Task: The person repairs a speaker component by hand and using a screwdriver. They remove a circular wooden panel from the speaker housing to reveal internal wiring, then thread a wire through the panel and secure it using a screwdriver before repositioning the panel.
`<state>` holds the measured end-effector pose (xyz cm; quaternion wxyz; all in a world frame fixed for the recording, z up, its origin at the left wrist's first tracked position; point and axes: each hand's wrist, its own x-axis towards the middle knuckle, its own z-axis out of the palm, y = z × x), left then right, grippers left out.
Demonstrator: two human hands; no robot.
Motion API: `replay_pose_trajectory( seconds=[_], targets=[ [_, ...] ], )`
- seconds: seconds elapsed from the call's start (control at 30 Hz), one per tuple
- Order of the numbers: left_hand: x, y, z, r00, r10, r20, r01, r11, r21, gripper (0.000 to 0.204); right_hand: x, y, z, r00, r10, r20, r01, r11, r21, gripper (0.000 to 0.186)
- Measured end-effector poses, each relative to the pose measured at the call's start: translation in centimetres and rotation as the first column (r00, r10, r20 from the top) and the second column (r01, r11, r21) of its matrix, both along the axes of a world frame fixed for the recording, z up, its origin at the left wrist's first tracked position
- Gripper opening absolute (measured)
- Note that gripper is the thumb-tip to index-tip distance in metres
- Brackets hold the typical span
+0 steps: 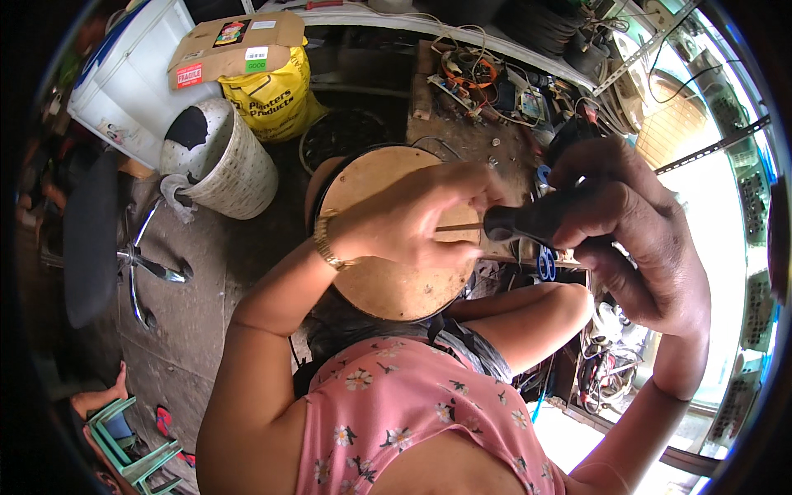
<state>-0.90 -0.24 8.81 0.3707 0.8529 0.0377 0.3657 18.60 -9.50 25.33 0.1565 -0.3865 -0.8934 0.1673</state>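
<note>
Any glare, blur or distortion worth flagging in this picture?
In the head view, glare washes out the bright opening at right; the right grip, holding a black-handled tool, looks dark beside it; the left grip has blurred fingertips, probably from motion; the black chair at left sits in shadow; the white shelf edge bows with the fisheye.

Mid-frame, a hand could pass over the round board [404,289] below the left hand [404,210]. Rightward, the right hand [643,239] and its black-handled tool [502,223] block the way; wires [477,70] crowd the bench [462,139] at upper right, and a bin [239,173] stands at upper left.
</note>
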Motion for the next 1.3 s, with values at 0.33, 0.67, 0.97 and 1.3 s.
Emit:
replay_pose_trajectory(
  seconds=[0.33, 0.67, 0.97, 1.3],
  targets=[
    [-4.3, 0.3, -8.7, 0.77, 0.364, -0.524, -0.27, 0.93, 0.25, 0.016, 0.8, -1.2, -1.8, 0.994, -0.083, -0.075, 0.093, 0.986, 0.141, 0.034],
    [-4.0, 0.2, -9.1, 0.812, 0.378, -0.445, -0.275, 0.92, 0.281, 0.011, -2.4, -1.3, 1.0, 0.97, -0.02, 0.243, -0.051, 0.957, 0.285, 0.037],
    [-4.5, -0.1, -9.4, 0.783, 0.43, -0.449, -0.309, 0.896, 0.319, 0.011, -1.9, 0.4, 0.7, 0.997, -0.025, 0.076, 0.015, 0.991, 0.135, 0.031],
    [-4.4, -0.8, -8.8, 0.779, 0.472, -0.412, -0.343, 0.872, 0.35, 0.013, 0.5, -1.5, -0.1, 0.991, -0.074, 0.111, 0.063, 0.993, 0.097, 0.03]
  ],
)
